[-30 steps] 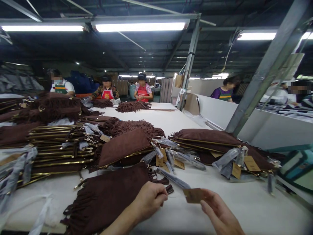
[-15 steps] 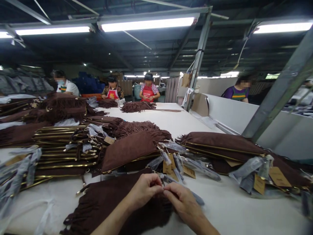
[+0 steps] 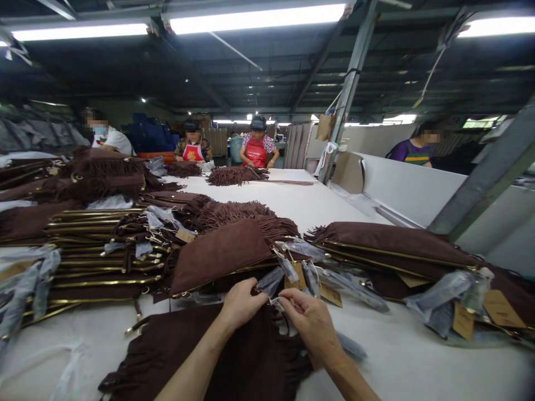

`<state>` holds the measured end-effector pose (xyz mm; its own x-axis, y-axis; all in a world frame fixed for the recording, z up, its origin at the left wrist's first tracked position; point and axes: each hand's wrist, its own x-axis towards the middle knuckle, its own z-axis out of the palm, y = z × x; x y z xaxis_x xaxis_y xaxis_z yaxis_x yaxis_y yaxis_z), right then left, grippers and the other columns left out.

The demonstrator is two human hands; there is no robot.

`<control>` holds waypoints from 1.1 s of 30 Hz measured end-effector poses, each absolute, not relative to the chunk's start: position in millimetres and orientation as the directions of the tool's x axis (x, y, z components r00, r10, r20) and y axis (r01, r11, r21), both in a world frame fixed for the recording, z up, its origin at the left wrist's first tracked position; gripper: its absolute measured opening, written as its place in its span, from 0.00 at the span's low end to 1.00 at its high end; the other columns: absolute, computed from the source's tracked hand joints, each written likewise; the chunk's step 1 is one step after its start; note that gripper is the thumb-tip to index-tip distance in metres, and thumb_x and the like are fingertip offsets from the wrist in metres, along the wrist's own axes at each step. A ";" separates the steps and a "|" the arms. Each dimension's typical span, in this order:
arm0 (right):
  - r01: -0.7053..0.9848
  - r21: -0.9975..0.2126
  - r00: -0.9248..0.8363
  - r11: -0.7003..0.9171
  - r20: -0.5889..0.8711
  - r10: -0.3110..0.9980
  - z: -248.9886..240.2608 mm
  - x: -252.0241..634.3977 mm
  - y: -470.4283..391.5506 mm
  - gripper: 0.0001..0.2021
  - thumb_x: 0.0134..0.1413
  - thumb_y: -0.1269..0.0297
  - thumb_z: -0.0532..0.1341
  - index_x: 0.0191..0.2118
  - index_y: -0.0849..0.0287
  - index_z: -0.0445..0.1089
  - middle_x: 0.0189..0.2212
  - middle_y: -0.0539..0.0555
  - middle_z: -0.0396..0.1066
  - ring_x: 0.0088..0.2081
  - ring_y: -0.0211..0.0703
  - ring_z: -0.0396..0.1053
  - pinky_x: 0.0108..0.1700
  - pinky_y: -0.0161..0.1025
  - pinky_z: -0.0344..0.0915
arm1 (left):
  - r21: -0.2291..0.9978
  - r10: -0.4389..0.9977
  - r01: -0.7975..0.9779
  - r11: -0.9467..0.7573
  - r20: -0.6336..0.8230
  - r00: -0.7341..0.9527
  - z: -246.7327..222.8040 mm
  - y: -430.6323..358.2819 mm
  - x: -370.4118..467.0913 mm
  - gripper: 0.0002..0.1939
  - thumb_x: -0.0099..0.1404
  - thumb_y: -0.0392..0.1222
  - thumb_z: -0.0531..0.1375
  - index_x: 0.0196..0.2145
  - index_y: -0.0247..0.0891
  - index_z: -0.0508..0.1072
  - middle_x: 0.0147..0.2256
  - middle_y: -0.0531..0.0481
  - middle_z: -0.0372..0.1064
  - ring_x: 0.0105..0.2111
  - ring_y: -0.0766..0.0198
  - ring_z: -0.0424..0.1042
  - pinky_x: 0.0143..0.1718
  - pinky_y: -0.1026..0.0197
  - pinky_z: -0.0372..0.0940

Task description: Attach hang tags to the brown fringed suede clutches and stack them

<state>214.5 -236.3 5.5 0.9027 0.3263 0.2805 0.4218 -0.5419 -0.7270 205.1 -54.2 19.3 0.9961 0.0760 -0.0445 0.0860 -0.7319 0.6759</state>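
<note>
A dark brown fringed bag (image 3: 200, 345) lies flat on the white table in front of me. Over its upper right corner, my left hand (image 3: 244, 303) is closed in a pinch at a small part I cannot make out. Close beside it, my right hand (image 3: 307, 317) pinches a thin white string (image 3: 275, 301). The two sets of fingertips nearly meet. Just beyond them rests a brown bag with a gold zip (image 3: 221, 256), with paper tags (image 3: 293, 275) and plastic-wrapped pieces at its right end.
Stacked gold-zipped bags (image 3: 104, 253) stand at the left. More bags (image 3: 388, 245) with tags and plastic lie at the right. A metal post (image 3: 485, 172) slants by a white partition (image 3: 409, 184). Several people are in the background, one in a red apron (image 3: 256, 151).
Both my hands have moved slightly up and apart, and the white string now shows between them. The view has shifted a little. The person in the red apron has lowered their hands.
</note>
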 end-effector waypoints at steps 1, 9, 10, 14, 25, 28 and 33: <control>0.439 -0.706 0.896 -0.556 0.302 0.324 4.1 213.7 -236.2 0.12 0.59 0.54 0.56 0.33 0.51 0.75 0.22 0.46 0.72 0.25 0.39 0.68 0.29 0.34 0.55 | 0.749 0.062 0.065 -0.659 -0.032 0.998 16.1 -52.0 207.0 0.06 0.54 0.43 0.55 0.25 0.39 0.66 0.27 0.52 0.65 0.31 0.59 0.65 0.30 0.62 0.54; 0.627 -0.485 0.744 -0.609 0.605 0.285 1.3 204.0 -227.1 0.11 0.60 0.64 0.55 0.27 0.55 0.69 0.22 0.47 0.70 0.25 0.37 0.66 0.31 0.35 0.53 | 0.962 0.028 0.053 -0.269 -0.047 0.998 13.1 -44.3 205.7 0.08 0.50 0.45 0.55 0.25 0.37 0.66 0.25 0.56 0.59 0.28 0.64 0.59 0.30 0.64 0.53; 0.641 -0.461 0.727 -0.613 0.622 0.291 1.1 203.9 -225.4 0.11 0.60 0.65 0.55 0.27 0.56 0.69 0.22 0.47 0.70 0.25 0.37 0.66 0.31 0.35 0.53 | 0.971 0.025 0.063 -0.232 -0.059 0.998 13.8 -44.6 205.0 0.08 0.49 0.45 0.55 0.25 0.37 0.66 0.24 0.56 0.58 0.27 0.65 0.58 0.29 0.64 0.53; 0.658 -0.433 0.711 -0.615 0.625 0.321 1.0 205.0 -221.6 0.11 0.60 0.67 0.54 0.27 0.56 0.69 0.23 0.48 0.70 0.26 0.37 0.68 0.31 0.35 0.53 | 0.987 0.015 0.057 -0.152 -0.055 0.998 14.8 -44.6 203.5 0.09 0.47 0.45 0.56 0.24 0.38 0.63 0.24 0.57 0.57 0.26 0.66 0.57 0.29 0.64 0.52; 0.650 -0.334 0.723 -0.683 0.548 0.421 14.2 204.9 -216.9 0.11 0.57 0.70 0.54 0.25 0.56 0.67 0.22 0.48 0.68 0.25 0.37 0.66 0.30 0.36 0.51 | 0.991 -0.001 0.013 -0.135 -0.013 1.000 17.6 -44.6 200.0 0.07 0.48 0.43 0.56 0.25 0.38 0.63 0.24 0.57 0.57 0.28 0.65 0.57 0.31 0.63 0.52; 0.649 -0.302 0.719 -0.698 0.543 0.434 15.7 206.1 -215.2 0.11 0.56 0.70 0.54 0.24 0.56 0.66 0.21 0.48 0.68 0.25 0.37 0.66 0.30 0.36 0.50 | 0.992 -0.004 0.001 -0.122 -0.002 1.000 17.5 -44.8 199.0 0.07 0.49 0.43 0.56 0.25 0.38 0.62 0.24 0.57 0.56 0.28 0.66 0.56 0.30 0.64 0.52; 0.639 -0.267 0.733 -0.721 0.496 0.466 21.4 207.5 -213.9 0.10 0.55 0.69 0.54 0.24 0.56 0.66 0.21 0.48 0.68 0.25 0.37 0.65 0.29 0.37 0.47 | 0.989 -0.003 -0.037 -0.142 0.037 0.999 15.8 -45.2 198.3 0.05 0.50 0.42 0.55 0.25 0.38 0.62 0.24 0.57 0.57 0.28 0.65 0.57 0.30 0.63 0.52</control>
<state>207.5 -213.9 21.4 0.7331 0.4658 0.4957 0.6390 -0.7212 -0.2674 198.3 -45.2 15.8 0.9993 -0.0028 0.0372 -0.0372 -0.1417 0.9892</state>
